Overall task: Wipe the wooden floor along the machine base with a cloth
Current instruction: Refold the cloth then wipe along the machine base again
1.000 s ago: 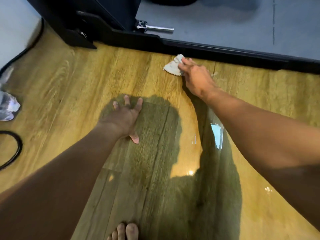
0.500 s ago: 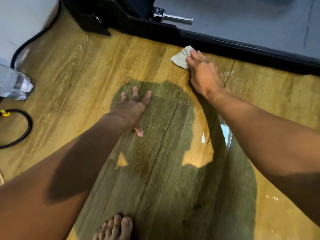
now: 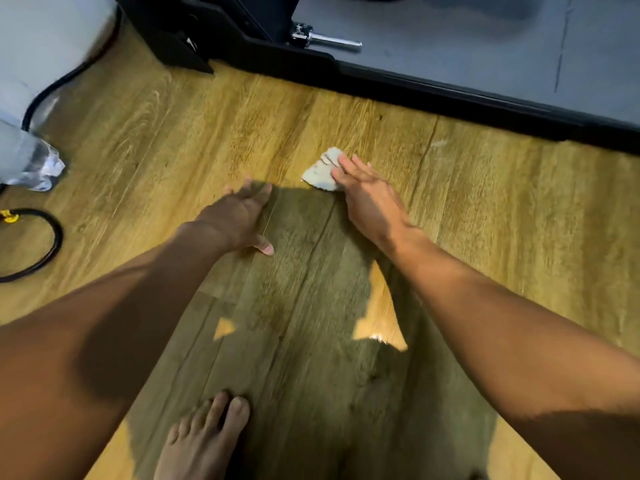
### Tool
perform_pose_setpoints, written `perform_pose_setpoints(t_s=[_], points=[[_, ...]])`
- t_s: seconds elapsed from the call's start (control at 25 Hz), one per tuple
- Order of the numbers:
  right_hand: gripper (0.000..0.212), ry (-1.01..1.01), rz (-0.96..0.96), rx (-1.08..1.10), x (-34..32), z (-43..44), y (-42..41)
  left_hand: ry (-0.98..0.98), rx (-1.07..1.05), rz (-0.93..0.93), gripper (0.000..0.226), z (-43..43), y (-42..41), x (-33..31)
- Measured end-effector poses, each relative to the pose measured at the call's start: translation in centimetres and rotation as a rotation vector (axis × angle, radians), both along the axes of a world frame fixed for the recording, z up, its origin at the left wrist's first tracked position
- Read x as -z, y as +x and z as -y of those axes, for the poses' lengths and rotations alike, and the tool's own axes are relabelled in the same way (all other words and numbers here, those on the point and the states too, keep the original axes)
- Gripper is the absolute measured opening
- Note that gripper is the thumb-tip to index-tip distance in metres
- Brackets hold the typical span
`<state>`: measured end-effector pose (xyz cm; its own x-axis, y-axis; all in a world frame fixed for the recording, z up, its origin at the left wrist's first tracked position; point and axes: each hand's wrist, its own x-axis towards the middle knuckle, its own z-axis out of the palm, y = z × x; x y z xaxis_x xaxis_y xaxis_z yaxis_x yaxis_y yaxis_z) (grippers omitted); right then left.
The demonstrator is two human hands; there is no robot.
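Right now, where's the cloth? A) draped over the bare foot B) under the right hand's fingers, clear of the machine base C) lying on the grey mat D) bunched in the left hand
B: the cloth lies under the right hand fingers, with bare wooden floor between it and the machine base.

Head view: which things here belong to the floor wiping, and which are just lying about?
Job: cloth under right hand; wooden floor; machine base; left hand braced flat.

Lying about: plastic bottle; black cable; metal handle.
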<state>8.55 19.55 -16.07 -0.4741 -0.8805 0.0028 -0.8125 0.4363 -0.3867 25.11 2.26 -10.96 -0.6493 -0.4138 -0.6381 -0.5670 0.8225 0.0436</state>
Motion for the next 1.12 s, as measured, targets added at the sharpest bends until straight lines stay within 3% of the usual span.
perform_pose_setpoints(t_s=[0.08,0.12,0.24,0.32,0.36,0.48,0.56,0.64,0.76,0.84,1.0,1.12], points=[[0.05,-0.033,0.062,0.103,-0.1,-0.1,2.9,-0.013,0.025,-0.006,0.118,0.1,0.4,-0.2],[0.049,-0.049,0.043,0.054,0.2,-1.1,5.2,-0.02,0.031,0.005,0.118,0.1,0.3,-0.3],[0.047,-0.126,-0.036,-0.243,0.8,-6.5,12.5,-0.039,0.076,0.037,0.119,0.0,-0.2,-0.4],[0.044,-0.136,-0.103,-0.401,1.0,-7.9,12.3,-0.059,0.115,0.043,0.117,-0.3,-0.2,-0.5],[0.044,-0.131,-0.138,-0.395,1.1,-7.3,11.0,-0.067,0.14,0.045,0.117,-0.2,-0.2,-0.4],[0.045,-0.06,-0.099,-0.102,0.3,-4.0,7.3,-0.025,0.2,0.07,0.118,1.0,0.1,-0.6],[0.057,-0.072,-0.082,0.004,0.4,-3.5,7.9,-0.037,0.258,0.087,0.118,1.9,0.3,-0.7],[0.071,-0.067,-0.143,-0.016,1.3,-5.0,11.5,-0.106,0.338,0.071,0.116,2.2,0.7,-0.6],[0.058,-0.076,-0.279,-0.252,2.1,-7.5,15.7,-0.128,0.394,0.037,0.115,2.6,0.6,-0.5],[0.061,-0.041,-0.241,-0.359,1.5,-7.7,15.6,-0.134,0.438,0.027,0.115,3.0,0.5,-0.6],[0.048,0.018,-0.126,-0.287,-0.4,-3.9,11.1,-0.181,0.47,0.006,0.113,4.7,0.4,-0.7],[0.056,0.092,-0.11,-0.109,-1.1,2.0,5.1,-0.157,0.293,0.106,0.133,6.3,0.0,-0.6]])
